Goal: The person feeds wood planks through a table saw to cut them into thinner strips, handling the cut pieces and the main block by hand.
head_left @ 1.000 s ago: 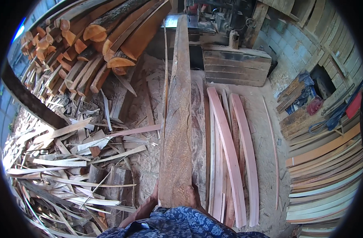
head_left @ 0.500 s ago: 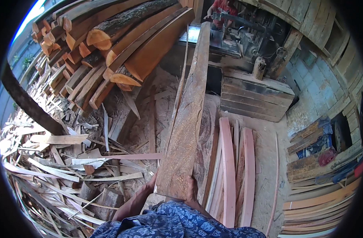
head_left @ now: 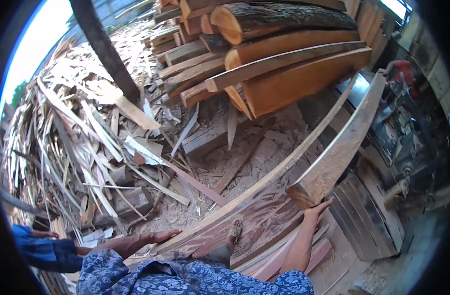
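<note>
My left hand is on the near part of a long thin wooden strip, its fingers along the upper edge and its thumb hidden. The strip runs off toward the saw machine at the right. My right hand holds the near end of a thick brown plank from below and the side, fingertips showing past its edge. The plank's far end rests by the machine's table. A widening gap parts strip and plank. Beneath them lies a broad reddish board dusted with sawdust.
Sawn logs and beams are stacked at the back. Offcuts heap up on the left around a dark post. A person in blue stands at the left. A wooden box and a saw machine are at the right.
My view has turned left. My hands, earlier together at the plank's near end, are now far apart. The strip has swung left away from the plank; a person at the left has come into view.
</note>
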A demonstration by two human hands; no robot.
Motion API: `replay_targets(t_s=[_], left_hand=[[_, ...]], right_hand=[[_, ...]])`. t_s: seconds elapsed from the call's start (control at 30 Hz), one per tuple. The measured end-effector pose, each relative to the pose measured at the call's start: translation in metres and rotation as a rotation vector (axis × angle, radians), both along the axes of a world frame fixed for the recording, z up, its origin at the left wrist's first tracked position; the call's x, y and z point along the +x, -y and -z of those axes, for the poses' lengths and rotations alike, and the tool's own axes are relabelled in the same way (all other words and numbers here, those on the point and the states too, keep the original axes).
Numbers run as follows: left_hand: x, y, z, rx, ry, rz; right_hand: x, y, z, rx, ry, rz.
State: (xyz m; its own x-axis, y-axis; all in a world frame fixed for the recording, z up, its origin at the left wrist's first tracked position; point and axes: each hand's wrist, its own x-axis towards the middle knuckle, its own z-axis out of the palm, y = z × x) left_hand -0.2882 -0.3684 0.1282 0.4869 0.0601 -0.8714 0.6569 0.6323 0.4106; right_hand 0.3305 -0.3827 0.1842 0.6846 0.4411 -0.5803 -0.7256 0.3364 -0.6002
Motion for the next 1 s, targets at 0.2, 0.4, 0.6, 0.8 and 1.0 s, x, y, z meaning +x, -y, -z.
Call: replay_targets(t_s=[0.2,0.4,0.6,0.8,1.0], left_hand=[[-0.086,0.052,-0.119,0.383,-0.530,0.202],[-0.091,0.089,-0.189,0.675,-0.966,-0.188],[-0.216,0.185,-0.133,1.149,-1.672,-0.747],[-0.326,0.303,-0.013,0.179,-1.777,-1.377],[-0.315,0.374,0.122,-0.328,-1.020,-1.778]], right_hand=[[-0.092,-0.075,-0.007,-0.142,0.198,0.044],[-0.229,-0.104,-0.041,0.141,-0.016,-0.614],[-0.349,-0.068,-0.083,0.312,0.247,-0.776],[-0.512,-0.015,-0.141,0.591,0.250,-0.945],[-0.666,-0.006,-0.213,0.745,0.182,-1.518]])
